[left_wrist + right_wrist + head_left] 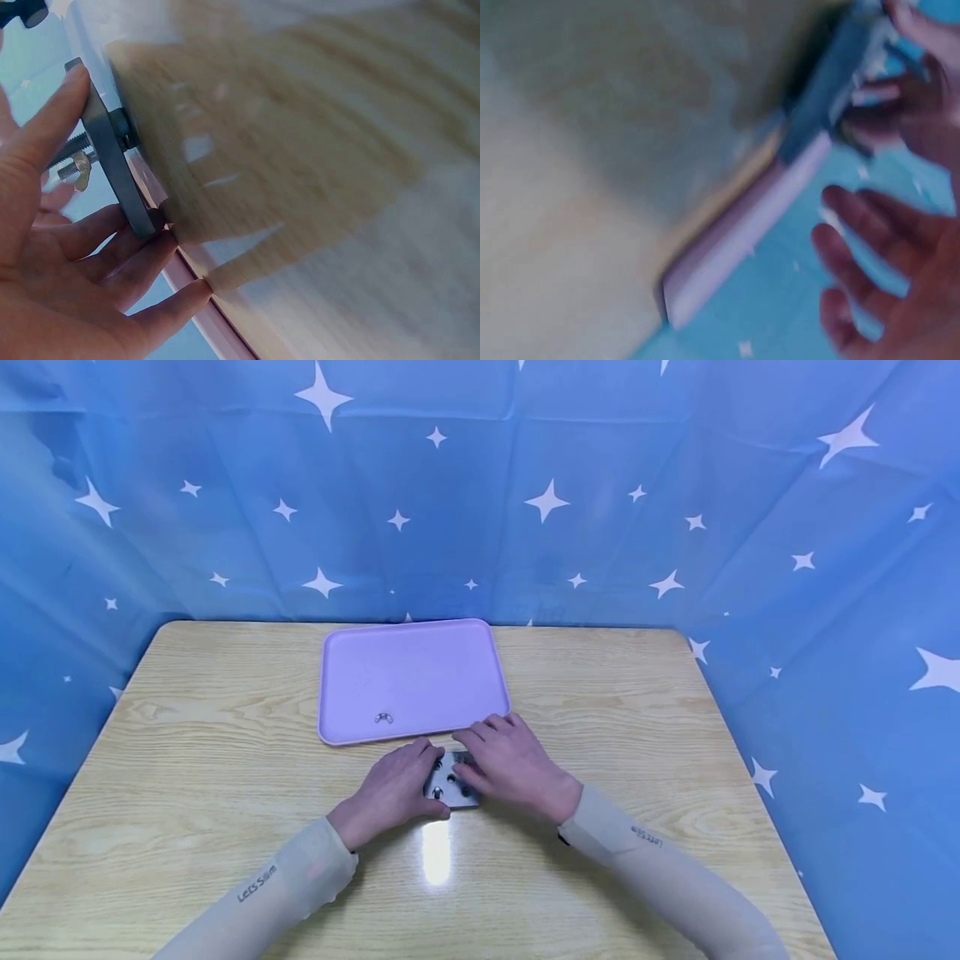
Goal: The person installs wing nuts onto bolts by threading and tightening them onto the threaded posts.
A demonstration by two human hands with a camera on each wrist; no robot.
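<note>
My left hand (397,782) grips a small dark metal plate (459,800) by its edges, thumb on the near side and fingers on the far side. Holes show in the plate's upper face. In the left wrist view threaded bolts (69,150) stick out of that face, and a wing nut (81,172) sits on one of them. My right hand (513,767) is over the plate's right part, its thumb above the face and its fingers spread loosely beyond the edge. The right wrist view is blurred, with the fingers (855,255) apart from the plate.
A purple tray (416,672) lies just beyond the hands, with a loose wing nut (383,717) near its front edge. The wooden table (187,760) extends to both sides. A blue curtain with white stars (480,468) hangs behind and beside it.
</note>
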